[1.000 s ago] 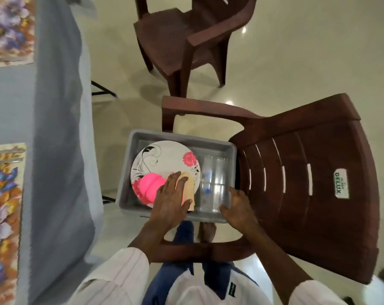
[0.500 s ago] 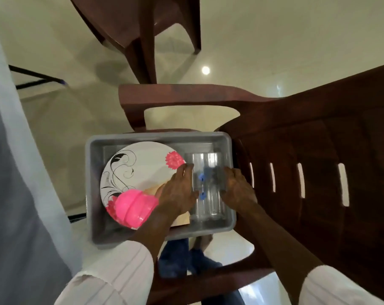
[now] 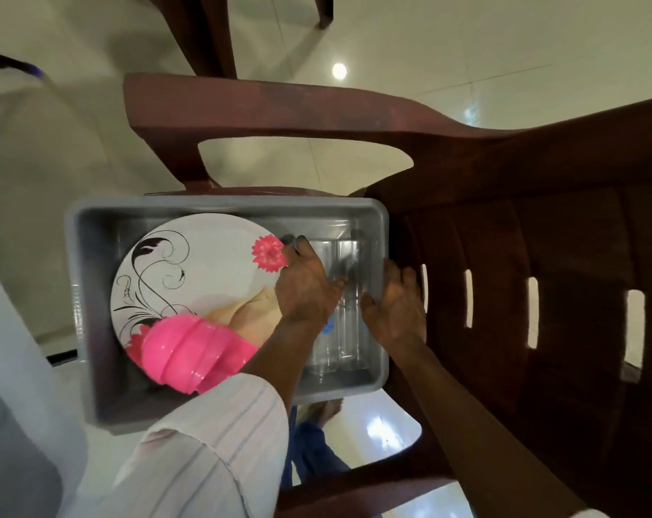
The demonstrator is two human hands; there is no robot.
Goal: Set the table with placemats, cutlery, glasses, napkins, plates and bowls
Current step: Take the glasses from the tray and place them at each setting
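Our left hand (image 3: 305, 286) just slid off the napkin (image 3: 257, 312) and, with our right hand (image 3: 397, 304), brackets the glasses (image 3: 348, 330) at 3 o'clock in the tray (image 3: 223, 203), grip too blurry to call, so glasses look next.

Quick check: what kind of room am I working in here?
Probably a home dining area: brown plastic chairs on a polished tile floor, and a grey tub on one chair holding a flowered plate, pink bowls and glasses.

clear glasses (image 3: 348, 342) lie beside the floral plate (image 3: 205, 271); pink bowl (image 3: 182, 353) atop it.
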